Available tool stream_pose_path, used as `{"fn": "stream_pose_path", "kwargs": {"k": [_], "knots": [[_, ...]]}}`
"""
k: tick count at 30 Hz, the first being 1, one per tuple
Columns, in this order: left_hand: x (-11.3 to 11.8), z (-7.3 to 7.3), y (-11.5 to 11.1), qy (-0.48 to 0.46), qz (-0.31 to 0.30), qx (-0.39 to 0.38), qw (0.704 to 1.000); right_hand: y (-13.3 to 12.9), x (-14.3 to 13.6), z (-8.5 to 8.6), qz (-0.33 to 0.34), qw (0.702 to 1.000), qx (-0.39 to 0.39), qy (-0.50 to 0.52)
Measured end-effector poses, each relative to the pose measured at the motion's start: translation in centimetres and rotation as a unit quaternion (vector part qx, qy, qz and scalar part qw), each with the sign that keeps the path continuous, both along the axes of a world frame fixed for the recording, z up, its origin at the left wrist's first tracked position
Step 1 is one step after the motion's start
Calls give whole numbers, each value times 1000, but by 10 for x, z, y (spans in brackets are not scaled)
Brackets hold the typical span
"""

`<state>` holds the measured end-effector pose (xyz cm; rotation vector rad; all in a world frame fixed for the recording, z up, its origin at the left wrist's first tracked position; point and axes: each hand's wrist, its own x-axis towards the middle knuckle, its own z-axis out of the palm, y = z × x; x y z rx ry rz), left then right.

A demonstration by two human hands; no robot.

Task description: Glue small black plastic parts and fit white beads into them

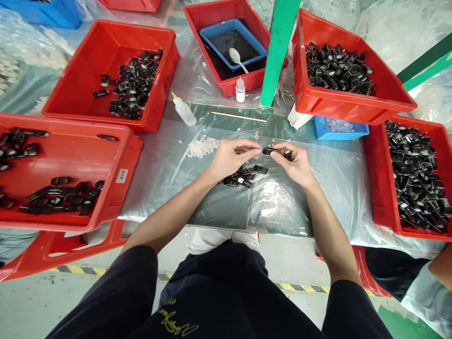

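Over the middle of the table, my right hand [295, 164] pinches a small glossy black plastic part [269, 150] between thumb and fingers. A second dark piece [287, 154] shows among that hand's fingers. My left hand [235, 157] is closed, thumb and fingertips pressed together right beside the part's left end; whatever is in them is too small to make out. Below my hands lies a loose pile of similar black parts [243, 180], partly covered by the left hand. Left of that hand, a heap of tiny whitish pieces [202, 147] rests on the plastic sheet.
Red bins of black parts stand at left [116, 176], back left [102, 110], back right [349, 106] and right [383, 188]. A squeeze bottle [185, 112], small dropper bottle [240, 90], thin stick [238, 117] and green post [278, 56] are behind my hands. Someone's arm [442, 266] shows at right.
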<state>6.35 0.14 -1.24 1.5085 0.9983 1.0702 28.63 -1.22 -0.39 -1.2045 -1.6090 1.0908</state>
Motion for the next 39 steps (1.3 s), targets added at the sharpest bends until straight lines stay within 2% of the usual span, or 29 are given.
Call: {"fn": "stream_pose_path", "kwargs": {"k": [13, 24, 28, 30, 33, 35, 39], "knots": [[-5, 7, 0, 38, -80, 56, 995, -1, 3, 0, 47, 998, -30, 19], [-7, 7, -1, 89, -52, 113, 988, -2, 4, 1, 84, 995, -45, 32], [-8, 4, -1, 131, -52, 158, 977, -3, 7, 6, 84, 995, -49, 1], [-10, 4, 1, 156, -58, 166, 972, -4, 14, 13, 106, 992, -57, -34], [-13, 5, 3, 212, -79, 183, 957, -5, 29, 23, 175, 975, -98, -100], [-13, 6, 2, 264, -107, 208, 936, -7, 37, 27, 204, 960, -125, -147], [-6, 4, -5, 370, -166, 244, 881, -12, 43, 31, 192, 944, -188, -190]]}}
